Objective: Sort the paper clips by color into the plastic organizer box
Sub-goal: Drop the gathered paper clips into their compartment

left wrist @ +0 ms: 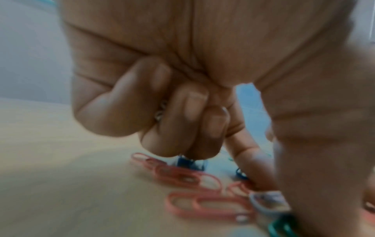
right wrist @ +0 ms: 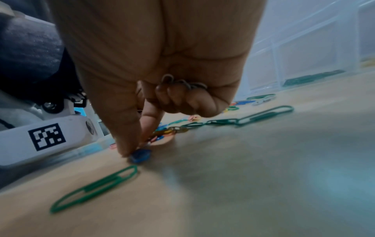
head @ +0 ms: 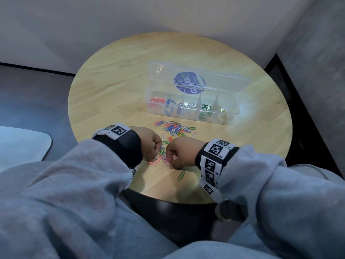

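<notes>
A clear plastic organizer box (head: 237, 106) stands open on the round wooden table (head: 115, 81), with red, blue, silver, green and yellow clips in separate compartments. A loose pile of mixed paper clips (head: 174, 128) lies in front of it. Both hands work at the pile's near end. My left hand (head: 155, 156) has its fingers curled round silvery clips (left wrist: 160, 110), and its thumb and index finger touch a white clip (left wrist: 267, 202) beside pink clips (left wrist: 188, 176). My right hand (head: 170, 162) keeps grey clips (right wrist: 182, 83) in its curled fingers and pinches a blue clip (right wrist: 141, 155) on the table.
A single green clip (head: 181, 175) lies apart, near the table's front edge and just right of my right hand. The box's lid (head: 196, 77) leans back behind it. Walls close in behind and to the right. A pale seat (head: 22, 144) is at the left.
</notes>
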A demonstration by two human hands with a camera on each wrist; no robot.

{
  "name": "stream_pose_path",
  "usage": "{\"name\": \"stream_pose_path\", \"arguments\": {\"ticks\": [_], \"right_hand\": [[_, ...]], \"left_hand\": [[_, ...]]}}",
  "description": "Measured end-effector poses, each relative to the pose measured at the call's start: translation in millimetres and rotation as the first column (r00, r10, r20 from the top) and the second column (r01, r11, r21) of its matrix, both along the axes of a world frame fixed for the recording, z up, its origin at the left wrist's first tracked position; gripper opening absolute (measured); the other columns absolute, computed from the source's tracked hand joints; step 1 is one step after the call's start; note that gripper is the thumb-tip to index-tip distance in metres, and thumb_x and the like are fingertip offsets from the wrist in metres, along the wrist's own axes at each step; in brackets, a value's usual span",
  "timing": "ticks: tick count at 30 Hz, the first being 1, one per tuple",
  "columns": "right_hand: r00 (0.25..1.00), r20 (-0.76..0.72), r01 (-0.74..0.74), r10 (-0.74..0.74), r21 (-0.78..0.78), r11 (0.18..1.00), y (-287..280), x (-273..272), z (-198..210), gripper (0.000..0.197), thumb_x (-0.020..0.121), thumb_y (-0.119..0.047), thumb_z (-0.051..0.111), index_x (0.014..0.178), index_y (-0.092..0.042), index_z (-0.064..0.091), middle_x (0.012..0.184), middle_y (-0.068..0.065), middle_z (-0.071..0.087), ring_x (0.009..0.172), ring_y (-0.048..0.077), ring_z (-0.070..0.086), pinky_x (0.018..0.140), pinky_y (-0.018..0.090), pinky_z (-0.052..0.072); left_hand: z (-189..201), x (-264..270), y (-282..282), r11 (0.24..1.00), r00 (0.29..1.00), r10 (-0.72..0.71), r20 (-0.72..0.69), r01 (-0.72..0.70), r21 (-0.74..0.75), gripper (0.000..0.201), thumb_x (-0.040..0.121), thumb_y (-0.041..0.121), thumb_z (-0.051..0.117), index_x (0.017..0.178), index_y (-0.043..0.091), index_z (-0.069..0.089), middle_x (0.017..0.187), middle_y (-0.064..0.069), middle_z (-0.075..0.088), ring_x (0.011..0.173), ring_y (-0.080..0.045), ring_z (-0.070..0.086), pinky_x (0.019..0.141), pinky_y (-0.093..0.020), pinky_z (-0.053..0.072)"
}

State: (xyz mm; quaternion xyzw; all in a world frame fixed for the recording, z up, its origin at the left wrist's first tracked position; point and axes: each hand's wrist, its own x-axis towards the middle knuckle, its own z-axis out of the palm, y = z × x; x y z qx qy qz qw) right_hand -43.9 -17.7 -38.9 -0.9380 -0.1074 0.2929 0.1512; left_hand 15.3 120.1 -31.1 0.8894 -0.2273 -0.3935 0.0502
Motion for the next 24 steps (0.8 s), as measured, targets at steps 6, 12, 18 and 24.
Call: {"name": "stream_pose_path", "arguments": {"ticks": [6,12,18,24], "right_hand": [[0.999,0.037,-0.030,0.032,-0.049,0.998,4,-1,0,0.011,0.075,-0.015,0.066,0.084,-0.023,0.065,0.072,-0.010,0.048,0.075,0.016,0.051,0.063,0.025,0.041],[0.999,-0.032,-0.012,0.011,-0.041,0.999,-4,0,1,0.011,0.069,-0.007,0.065,0.073,-0.018,0.064,0.066,-0.006,0.052,0.065,0.015,0.050,0.054,0.023,0.041],[0.956,-0.139,0.280,-0.259,0.165,0.946,-31,7,16,0.018,0.077,-0.013,0.062,0.061,-0.020,0.057,0.062,-0.005,0.056,0.056,0.010,0.048,0.054,0.020,0.043],[0.681,-0.490,0.731,-0.544,0.501,0.463,-66,11,31,0.030,0.086,0.009,0.051,0.064,-0.011,0.045,0.049,0.003,0.054,0.035,0.006,0.044,0.036,0.013,0.035]], "left_hand": [[-2,2,-3,1.000,0.999,0.000,-0.034,-0.001,-0.031,0.019,0.073,0.014,0.069,0.062,0.022,0.056,0.057,0.008,0.055,0.051,-0.006,0.048,0.052,-0.018,0.037],[1,10,7,0.965,0.966,0.129,-0.224,-0.174,-0.197,0.018,0.076,0.009,0.064,0.063,0.018,0.055,0.052,0.002,0.053,0.052,-0.015,0.044,0.052,-0.021,0.036],[21,16,9,0.644,0.776,0.469,-0.421,-0.627,-0.439,0.029,0.088,-0.004,0.045,0.063,0.012,0.045,0.066,-0.008,0.053,0.039,-0.008,0.050,0.037,-0.013,0.041],[38,11,4,0.358,0.602,0.584,-0.545,-0.794,-0.492,0.028,0.086,-0.005,0.034,0.063,0.011,0.036,0.064,-0.010,0.051,0.031,-0.006,0.048,0.031,-0.010,0.032]]}}
